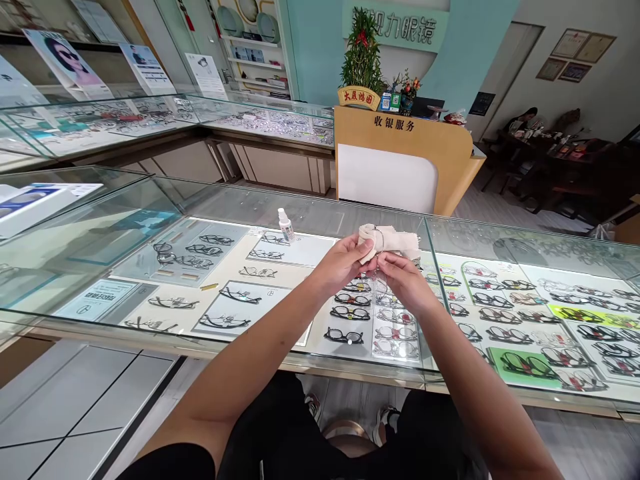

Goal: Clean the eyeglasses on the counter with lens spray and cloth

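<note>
A pale cleaning cloth (400, 243) is bunched up above the glass counter. My left hand (347, 259) is closed on it, thumb on top. The thin metal rim of a pair of eyeglasses (379, 230) loops around part of the cloth, and the rest of the frame is mostly hidden by cloth and fingers. My right hand (404, 280) pinches the near side of these eyeglasses, close against the left fingers. On the countertop to the left stands a small white spray bottle (285, 225), apart from both hands.
Under the glass top of the display case (320, 200) lie several rows of spectacle frames (351, 312). A white box (35, 210) sits on the counter's left end. Beyond is a wooden cashier desk (400, 130) with a plant (362, 57). Another person (523, 120) sits at the far right.
</note>
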Demonstrator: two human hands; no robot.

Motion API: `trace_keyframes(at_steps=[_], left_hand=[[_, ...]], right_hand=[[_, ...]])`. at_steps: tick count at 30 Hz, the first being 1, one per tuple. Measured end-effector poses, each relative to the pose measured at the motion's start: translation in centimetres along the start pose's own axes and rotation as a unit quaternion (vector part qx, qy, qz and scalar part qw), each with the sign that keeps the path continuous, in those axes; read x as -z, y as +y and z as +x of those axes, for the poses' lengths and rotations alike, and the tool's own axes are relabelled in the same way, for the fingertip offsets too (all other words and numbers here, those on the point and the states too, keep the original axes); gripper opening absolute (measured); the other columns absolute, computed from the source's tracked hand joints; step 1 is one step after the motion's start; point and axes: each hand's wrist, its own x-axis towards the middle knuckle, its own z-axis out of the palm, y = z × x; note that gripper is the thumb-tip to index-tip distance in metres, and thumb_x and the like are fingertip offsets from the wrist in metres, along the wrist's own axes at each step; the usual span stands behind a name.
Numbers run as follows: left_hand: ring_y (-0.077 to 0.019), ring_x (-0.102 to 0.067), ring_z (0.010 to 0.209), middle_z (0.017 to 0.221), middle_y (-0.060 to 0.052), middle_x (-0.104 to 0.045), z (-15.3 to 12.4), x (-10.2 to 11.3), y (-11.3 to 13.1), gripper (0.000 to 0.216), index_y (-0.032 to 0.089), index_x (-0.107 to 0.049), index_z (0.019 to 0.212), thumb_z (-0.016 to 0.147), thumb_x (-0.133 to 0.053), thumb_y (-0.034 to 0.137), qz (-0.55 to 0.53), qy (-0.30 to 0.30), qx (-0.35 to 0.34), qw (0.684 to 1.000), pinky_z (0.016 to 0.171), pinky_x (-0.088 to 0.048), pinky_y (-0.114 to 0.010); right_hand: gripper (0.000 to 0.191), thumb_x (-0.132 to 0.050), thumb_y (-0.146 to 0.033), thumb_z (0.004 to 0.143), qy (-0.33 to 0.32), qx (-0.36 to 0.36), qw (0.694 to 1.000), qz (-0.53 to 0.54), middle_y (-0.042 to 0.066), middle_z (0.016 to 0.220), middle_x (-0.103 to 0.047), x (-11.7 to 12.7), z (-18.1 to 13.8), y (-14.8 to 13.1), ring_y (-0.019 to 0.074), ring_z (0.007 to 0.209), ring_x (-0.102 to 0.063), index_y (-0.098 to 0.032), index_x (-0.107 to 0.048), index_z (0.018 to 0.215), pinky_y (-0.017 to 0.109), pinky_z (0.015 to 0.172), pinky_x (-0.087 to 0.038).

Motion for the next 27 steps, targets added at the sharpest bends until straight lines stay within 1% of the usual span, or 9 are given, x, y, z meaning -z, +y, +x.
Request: trace_keyframes(at_steps=[3, 8, 13, 16, 21, 27], left_hand=[[-0.0102, -0.048, 0.053, 0.061, 0.004, -0.057, -0.02, 0.12, 0.03, 0.039, 0.02, -0.064, 0.097, 0.089, -0.086, 0.051, 0.009, 0.003, -0.004, 1.0, 0.061, -0.046, -0.029], [-0.0109, -0.049, 0.052, 0.06, 0.005, -0.058, -0.06, -0.09, 0.39, 0.043, 0.022, -0.066, 0.106, 0.085, -0.089, 0.052, 0.026, 0.015, -0.003, 1.0, 0.06, -0.044, -0.03], [-0.0122, -0.05, 0.057, 0.063, 0.002, -0.06, -0.17, -0.16, 0.71, 0.037, 0.021, -0.068, 0.097, 0.088, -0.086, 0.052, 0.041, -0.004, 0.0, 0.999, 0.064, -0.045, -0.032], [-0.0122, -0.051, 0.059, 0.065, 0.001, -0.061, -0.16, 0.04, 0.67, 0.038, 0.021, -0.065, 0.094, 0.09, -0.084, 0.053, 0.032, -0.022, 0.008, 0.999, 0.067, -0.047, -0.032], [-0.0137, -0.054, 0.06, 0.064, 0.0, -0.061, -0.12, 0.15, 0.69, 0.041, 0.021, -0.063, 0.09, 0.09, -0.084, 0.055, 0.031, -0.05, 0.018, 0.998, 0.069, -0.048, -0.033], [-0.011, -0.05, 0.055, 0.063, 0.001, -0.061, 0.0, -0.01, 0.27, 0.043, 0.019, -0.062, 0.089, 0.086, -0.088, 0.053, 0.018, -0.02, 0.009, 1.0, 0.064, -0.046, -0.03]], right_hand=[[0.03, -0.077, -0.056, 0.096, 0.003, -0.007, 1.0, -0.005, 0.006, 0.1, -0.079, -0.05, 0.04, 0.11, 0.026, 0.102, -0.071, -0.027, -0.082, 0.093, 0.041, 0.097, -0.053], [0.032, -0.077, -0.057, 0.095, 0.023, -0.017, 0.999, -0.03, 0.005, 0.102, -0.081, 0.25, -0.07, 0.53, 0.0259, 0.103, -0.07, -0.026, -0.082, 0.092, 0.042, 0.1, -0.052], [0.032, -0.076, -0.057, 0.097, 0.01, -0.005, 0.999, -0.038, 0.005, 0.104, -0.081, 0.41, -0.14, 0.48, 0.0255, 0.103, -0.07, -0.026, -0.082, 0.093, 0.041, 0.099, -0.051], [0.03, -0.075, -0.055, 0.098, -0.002, 0.001, 1.0, -0.03, 0.006, 0.101, -0.08, 0.32, -0.11, 0.35, 0.0257, 0.101, -0.07, -0.026, -0.083, 0.094, 0.042, 0.098, -0.05], [0.031, -0.076, -0.055, 0.096, -0.004, -0.015, 1.0, -0.013, 0.005, 0.099, -0.08, 0.12, -0.1, 0.25, 0.0252, 0.098, -0.07, -0.026, -0.084, 0.092, 0.041, 0.096, -0.051], [0.033, -0.077, -0.057, 0.095, -0.002, -0.009, 1.0, -0.007, 0.006, 0.095, -0.081, 0.11, 0.0, 0.22, 0.0257, 0.096, -0.071, -0.026, -0.084, 0.089, 0.041, 0.093, -0.051]])
